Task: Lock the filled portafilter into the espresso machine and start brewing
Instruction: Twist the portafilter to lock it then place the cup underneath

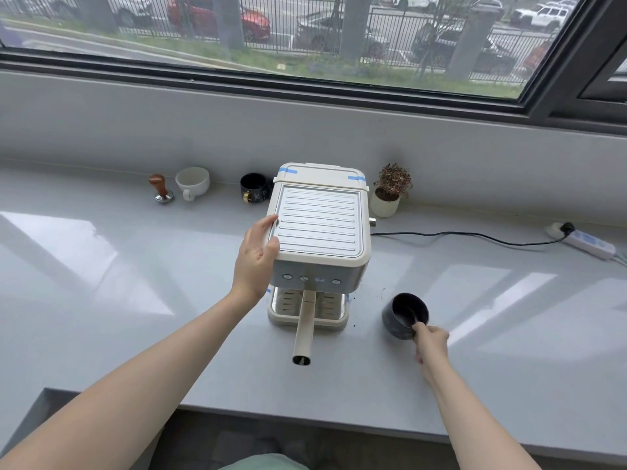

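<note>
A cream espresso machine stands in the middle of the grey counter. The portafilter's cream handle sticks straight out toward me from under the button panel; its basket is hidden under the machine. My left hand grips the machine's top left edge, thumb on the ribbed top plate. To the right of the machine, my right hand pinches the handle of a dark cup that rests on the counter.
Along the back stand a wooden-knobbed tamper, a white cup, a dark mug and a small potted plant. A black cord runs to a power strip at right. Coffee specks lie near the drip tray.
</note>
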Demonstrator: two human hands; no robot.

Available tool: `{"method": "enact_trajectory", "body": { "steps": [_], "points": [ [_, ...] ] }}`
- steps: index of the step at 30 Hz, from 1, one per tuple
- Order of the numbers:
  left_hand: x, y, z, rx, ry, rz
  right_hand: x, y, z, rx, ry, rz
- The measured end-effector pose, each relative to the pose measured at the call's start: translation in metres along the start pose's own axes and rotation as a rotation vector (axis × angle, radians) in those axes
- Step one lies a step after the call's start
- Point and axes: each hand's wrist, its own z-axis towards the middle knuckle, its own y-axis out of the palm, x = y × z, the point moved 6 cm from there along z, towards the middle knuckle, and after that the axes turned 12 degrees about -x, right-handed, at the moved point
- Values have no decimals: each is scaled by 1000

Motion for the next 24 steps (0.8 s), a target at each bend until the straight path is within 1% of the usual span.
{"method": "enact_trajectory", "body": {
  "steps": [2,7,12,20,24],
  "points": [
    [-1,0,0,5,-2,-9,-10,20,-8,-90,-44,-38],
    [-4,0,1,5,0,-16,-35,79,-26,-318,-85,-150],
    [-3,0,0,5,9,-12,-41,121,-37,-463,-89,-212],
    [-2,0,0,5,18,-10,-41,165,-35,-541,-96,-290],
    [-4,0,1,11,16,-9,-47,174,-34,-546,-136,-245]
  ]
}}
